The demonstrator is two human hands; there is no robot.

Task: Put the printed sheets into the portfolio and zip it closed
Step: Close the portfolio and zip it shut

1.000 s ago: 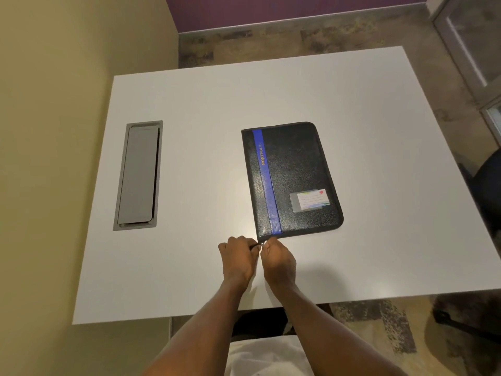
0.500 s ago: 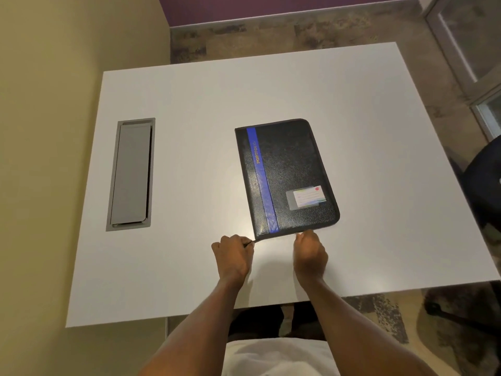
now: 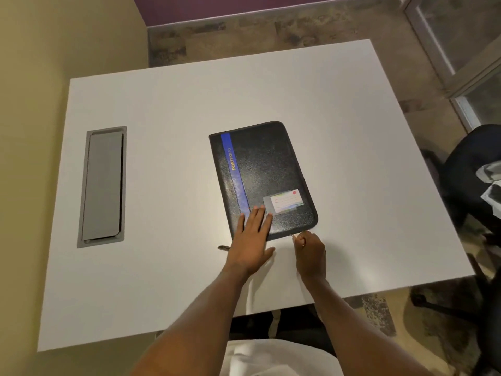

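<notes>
On portfolio [image 3: 267, 172], left hand [image 3: 250, 240] flat

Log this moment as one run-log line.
left hand: flat on portfolio | right hand: pinching zipper pull at near edge | portfolio: closed on table | sheets: not visible

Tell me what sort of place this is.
Probably an office or meeting room: a white table with a built-in grey cable hatch, a black swivel chair, and carpeted floor.
</notes>
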